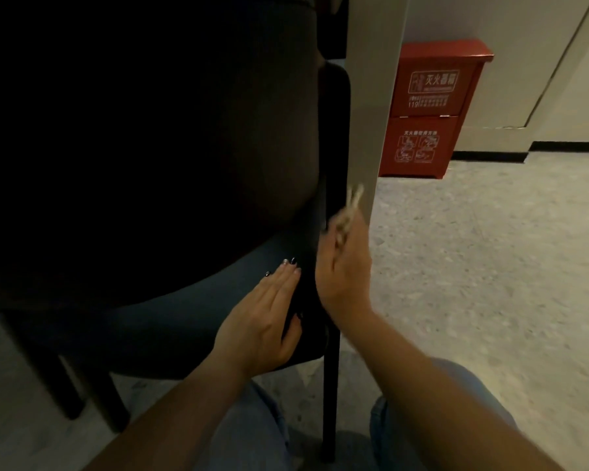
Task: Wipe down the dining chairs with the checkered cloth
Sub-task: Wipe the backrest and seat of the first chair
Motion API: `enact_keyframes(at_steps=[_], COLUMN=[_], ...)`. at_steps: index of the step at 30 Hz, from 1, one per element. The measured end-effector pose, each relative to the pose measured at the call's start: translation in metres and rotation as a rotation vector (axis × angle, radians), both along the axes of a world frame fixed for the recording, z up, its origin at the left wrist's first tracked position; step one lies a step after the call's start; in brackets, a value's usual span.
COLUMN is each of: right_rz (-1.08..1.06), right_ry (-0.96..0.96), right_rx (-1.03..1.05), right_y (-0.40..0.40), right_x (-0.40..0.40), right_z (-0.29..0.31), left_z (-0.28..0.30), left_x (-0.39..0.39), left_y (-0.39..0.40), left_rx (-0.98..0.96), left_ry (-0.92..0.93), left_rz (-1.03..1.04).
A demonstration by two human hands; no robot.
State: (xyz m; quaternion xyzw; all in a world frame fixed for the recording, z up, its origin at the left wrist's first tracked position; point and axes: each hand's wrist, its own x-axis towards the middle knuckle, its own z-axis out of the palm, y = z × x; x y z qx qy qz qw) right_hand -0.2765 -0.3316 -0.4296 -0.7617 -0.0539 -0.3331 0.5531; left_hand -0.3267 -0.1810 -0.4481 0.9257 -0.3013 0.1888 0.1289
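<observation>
Hands at the dark upholstered dining chair (150, 164)

Left hand (262, 321) lies flat-fingered on its seat edge; right hand (344, 270) holds the blurred checkered cloth (349, 212) against the chair's side, beside a grey pillar (371, 96). Red fire-extinguisher box (429, 110) stands behind.

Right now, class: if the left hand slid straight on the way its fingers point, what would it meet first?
The left hand lies flat on the chair seat, fingers pointing up and slightly right. Going straight on, it would probably meet the dark chair back first, near where the right hand holds the cloth. Depth is unclear.
</observation>
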Motion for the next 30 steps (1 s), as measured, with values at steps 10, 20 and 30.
enact_keyframes(at_steps=[10, 20, 30], right_rz=[0.106, 0.406, 0.262], right_ry=[0.185, 0.160, 0.091], right_rx=[0.456, 0.164, 0.253], right_y=[-0.008, -0.037, -0.025], right_x=[0.010, 0.075, 0.052], right_z=[0.020, 0.186, 0.175], left_z=[-0.001, -0.004, -0.002], left_x=[0.002, 0.006, 0.006], left_y=[0.000, 0.004, 0.003], left_rx=[0.067, 0.029, 0.039], left_ry=[-0.049, -0.012, -0.028], left_rz=[-0.031, -0.043, -0.032])
